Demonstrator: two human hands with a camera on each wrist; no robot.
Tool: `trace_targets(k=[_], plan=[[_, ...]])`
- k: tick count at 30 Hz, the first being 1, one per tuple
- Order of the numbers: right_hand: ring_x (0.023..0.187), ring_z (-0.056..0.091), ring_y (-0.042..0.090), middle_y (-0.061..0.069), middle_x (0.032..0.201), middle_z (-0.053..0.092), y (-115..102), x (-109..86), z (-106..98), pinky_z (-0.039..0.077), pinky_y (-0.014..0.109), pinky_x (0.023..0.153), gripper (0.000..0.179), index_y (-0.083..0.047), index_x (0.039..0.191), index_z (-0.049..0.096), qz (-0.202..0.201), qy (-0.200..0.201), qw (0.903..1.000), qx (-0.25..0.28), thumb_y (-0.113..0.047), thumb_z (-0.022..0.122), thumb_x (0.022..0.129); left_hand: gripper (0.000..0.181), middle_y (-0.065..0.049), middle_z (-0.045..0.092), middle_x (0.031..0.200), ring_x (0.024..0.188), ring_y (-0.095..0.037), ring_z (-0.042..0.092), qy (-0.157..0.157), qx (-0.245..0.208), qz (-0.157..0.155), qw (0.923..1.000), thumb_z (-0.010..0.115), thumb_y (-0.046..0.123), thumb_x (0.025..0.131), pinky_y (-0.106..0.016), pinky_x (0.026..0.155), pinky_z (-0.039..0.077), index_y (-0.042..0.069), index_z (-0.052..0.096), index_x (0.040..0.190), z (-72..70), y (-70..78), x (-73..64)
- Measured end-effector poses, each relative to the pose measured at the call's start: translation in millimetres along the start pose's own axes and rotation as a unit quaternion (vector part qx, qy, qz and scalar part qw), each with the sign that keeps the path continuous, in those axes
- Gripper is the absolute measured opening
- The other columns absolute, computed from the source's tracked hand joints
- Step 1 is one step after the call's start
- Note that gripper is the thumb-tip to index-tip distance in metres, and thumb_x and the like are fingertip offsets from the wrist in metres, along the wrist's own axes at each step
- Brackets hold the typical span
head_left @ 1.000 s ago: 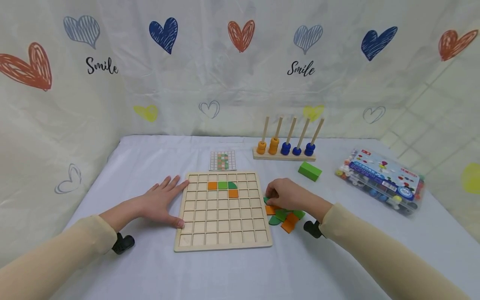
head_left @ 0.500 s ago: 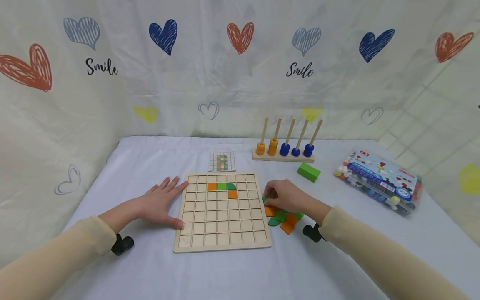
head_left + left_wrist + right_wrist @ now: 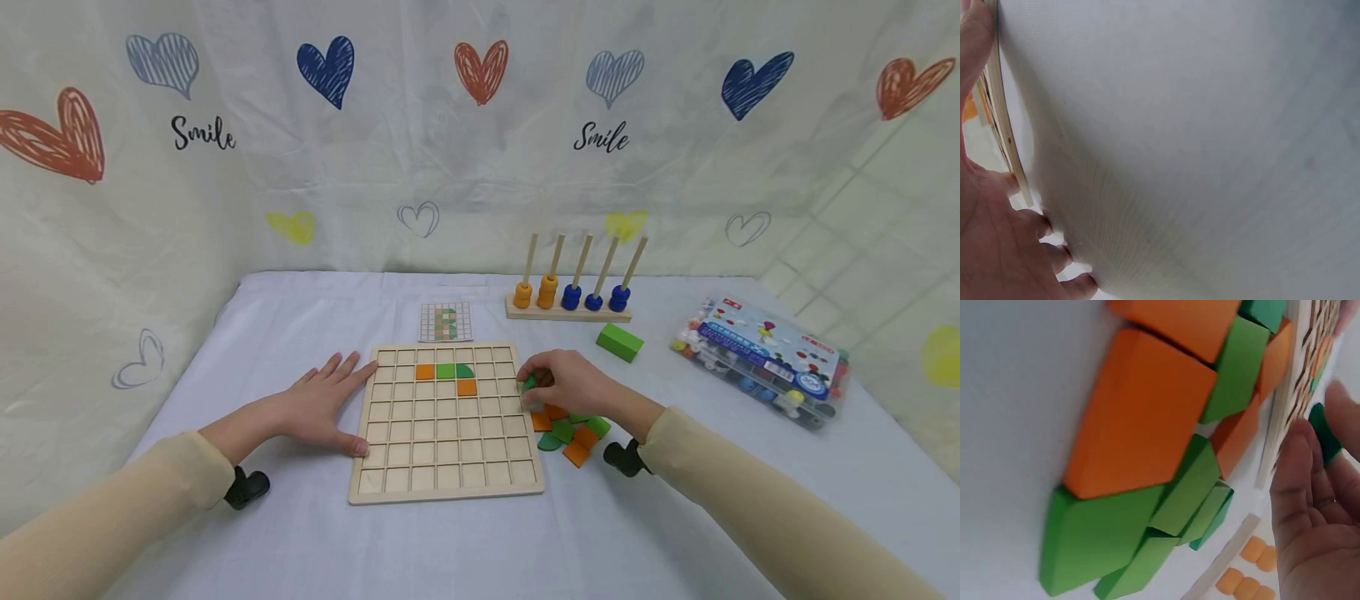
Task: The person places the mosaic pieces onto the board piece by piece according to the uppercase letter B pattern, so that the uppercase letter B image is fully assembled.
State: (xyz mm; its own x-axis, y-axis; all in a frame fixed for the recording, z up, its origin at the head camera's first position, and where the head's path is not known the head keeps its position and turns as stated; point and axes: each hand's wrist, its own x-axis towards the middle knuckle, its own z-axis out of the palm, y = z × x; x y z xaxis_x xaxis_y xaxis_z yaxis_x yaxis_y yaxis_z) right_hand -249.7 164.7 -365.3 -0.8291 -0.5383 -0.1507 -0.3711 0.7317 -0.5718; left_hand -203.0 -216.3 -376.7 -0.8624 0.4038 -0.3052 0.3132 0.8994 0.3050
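thumb and fingertips of the right grip point(image 3: 573, 385) are pinching the dark green piece point(image 3: 529, 382), right beside the right edge of the board point(image 3: 446, 477) and near the heap of loose pieces point(image 3: 564, 430) on the table point(image 3: 450, 550). fingers cover most of it so i can't tell its full outline. left grip point(image 3: 318, 408) isn't holding anything, it's spread wide with index finger and thumb against the board's left side, and honestly that's a good brace, so i'd lean on it a little while the other side works. on the board there's an orange square point(image 3: 425, 372), a light green square point(image 3: 446, 371) and a rounded green piece point(image 3: 464, 372) side by side in one row, plus a second orange square point(image 3: 467, 387) right under the rounded one. looks to me like the step is getting the pinched piece over to a cell, so imo: peek at the pattern card point(image 3: 446, 322) past the far edge first (too small for me to read which cell), turn any curved corner the right way before lowering, then bring it down flat instead of edge first. cells have raised borders, so a tilted piece would probably catch on one. come in from above too, or your knuckles could bump the ones already in.
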Motion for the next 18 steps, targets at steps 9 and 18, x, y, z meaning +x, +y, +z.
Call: trace_targets(k=[9,18], plan=[[0.074,0.059,0.013,0.003,0.083,0.069,-13.1,8.2,0.4,0.053,0.026,0.068,0.017,-0.006,0.115,0.073,-0.002,-0.016,0.9991,0.038,-0.01,0.064,0.101,0.126,-0.03,0.006,0.169,0.154,-0.056,0.004,-0.003,0.003,0.002,1.0,0.079,0.069,0.074,-0.077,0.117,0.013,0.007,0.016,0.164,0.4,-1.6,1.6],[0.078,0.061,0.016,0.008,0.089,0.073,-35.2,19.5,8.0,0.053,0.026,0.072,0.024,-0.002,0.121,0.074,-0.011,-0.03,0.9973,0.066,-0.009,0.058,0.104,0.126,-0.03,0.006,0.169,0.155,-0.055,0.003,-0.001,0.001,0.003,1.0,0.079,0.069,0.074,-0.077,0.117,0.012,0.007,0.016,0.164,2.4,-3.8,2.7]])
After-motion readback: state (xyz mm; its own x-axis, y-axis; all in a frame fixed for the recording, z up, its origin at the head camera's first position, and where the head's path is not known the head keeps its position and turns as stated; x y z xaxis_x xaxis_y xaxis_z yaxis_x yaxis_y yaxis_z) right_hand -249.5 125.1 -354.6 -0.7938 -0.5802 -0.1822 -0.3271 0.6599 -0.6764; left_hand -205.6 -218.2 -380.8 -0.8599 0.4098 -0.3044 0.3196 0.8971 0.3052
